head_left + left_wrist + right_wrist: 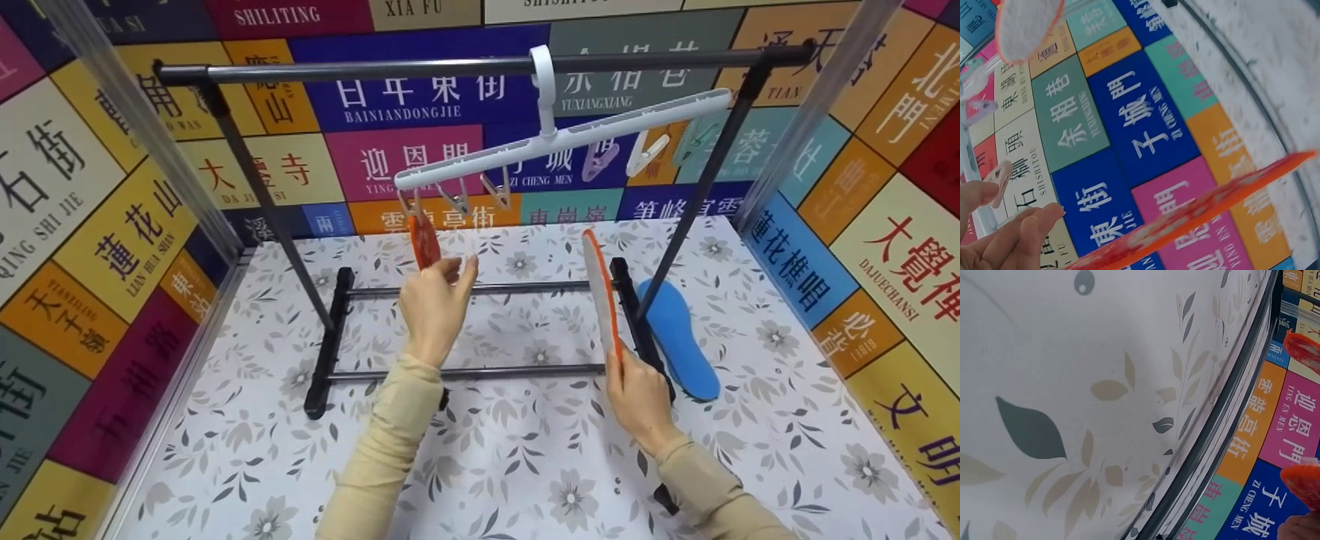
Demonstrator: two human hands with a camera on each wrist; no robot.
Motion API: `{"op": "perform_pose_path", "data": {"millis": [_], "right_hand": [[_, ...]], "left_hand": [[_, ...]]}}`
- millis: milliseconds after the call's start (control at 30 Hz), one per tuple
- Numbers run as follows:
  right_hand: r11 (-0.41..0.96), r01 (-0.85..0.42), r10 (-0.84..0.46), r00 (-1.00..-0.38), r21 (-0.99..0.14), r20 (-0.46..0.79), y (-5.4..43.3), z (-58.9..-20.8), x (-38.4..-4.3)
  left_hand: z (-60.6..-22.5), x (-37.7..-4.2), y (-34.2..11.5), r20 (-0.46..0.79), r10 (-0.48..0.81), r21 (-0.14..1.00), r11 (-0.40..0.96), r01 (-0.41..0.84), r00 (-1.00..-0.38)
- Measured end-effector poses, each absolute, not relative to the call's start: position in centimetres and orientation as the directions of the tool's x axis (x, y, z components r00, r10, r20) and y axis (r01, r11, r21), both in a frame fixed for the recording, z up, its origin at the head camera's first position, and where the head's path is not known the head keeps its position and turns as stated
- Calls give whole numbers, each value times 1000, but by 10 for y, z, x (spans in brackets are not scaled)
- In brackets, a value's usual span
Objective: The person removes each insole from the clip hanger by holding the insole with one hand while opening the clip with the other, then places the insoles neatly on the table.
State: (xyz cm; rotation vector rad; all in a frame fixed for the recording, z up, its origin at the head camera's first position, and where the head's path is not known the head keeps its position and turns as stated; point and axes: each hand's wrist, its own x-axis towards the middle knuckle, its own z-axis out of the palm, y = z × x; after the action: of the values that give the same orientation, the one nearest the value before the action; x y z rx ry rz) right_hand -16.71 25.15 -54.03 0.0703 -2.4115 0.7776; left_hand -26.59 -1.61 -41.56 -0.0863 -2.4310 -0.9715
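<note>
A red insole with an orange edge [425, 241] hangs under the low left end of a white clip hanger [480, 159]. My left hand [433, 311] is beside its lower part, thumb and fingers apart. In the left wrist view this insole [1196, 222] crosses the foreground, and a pale clip [1000, 183] appears by the fingertips. The right hand [639, 397] grips the bottom end of a second orange-edged insole [602, 285], holding it upright with its greyish face showing. In the right wrist view only part of that insole [1303, 484] shows, above the fingers.
The hanger hooks over the top bar [360, 71] of a dark metal rack and tilts down leftward. Several clips, including a white one [646, 154], dangle from it. A blue insole [681, 341] lies by the rack's right foot on a flowered tabletop [540, 450].
</note>
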Motion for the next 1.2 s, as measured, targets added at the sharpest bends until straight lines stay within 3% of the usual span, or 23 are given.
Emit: {"op": "perform_pose_path", "data": {"millis": [467, 767, 1200], "right_hand": [[844, -165, 174, -816, -510, 551, 277, -552, -147], [850, 14, 274, -866, -527, 418, 313, -558, -129], [857, 219, 384, -875, -466, 296, 376, -571, -109]], "left_hand": [[-468, -234, -15, 465, -104, 642, 724, 254, -879], [-485, -219, -21, 417, -74, 667, 701, 250, -906], [-502, -200, -28, 456, -88, 647, 715, 262, -886]]}}
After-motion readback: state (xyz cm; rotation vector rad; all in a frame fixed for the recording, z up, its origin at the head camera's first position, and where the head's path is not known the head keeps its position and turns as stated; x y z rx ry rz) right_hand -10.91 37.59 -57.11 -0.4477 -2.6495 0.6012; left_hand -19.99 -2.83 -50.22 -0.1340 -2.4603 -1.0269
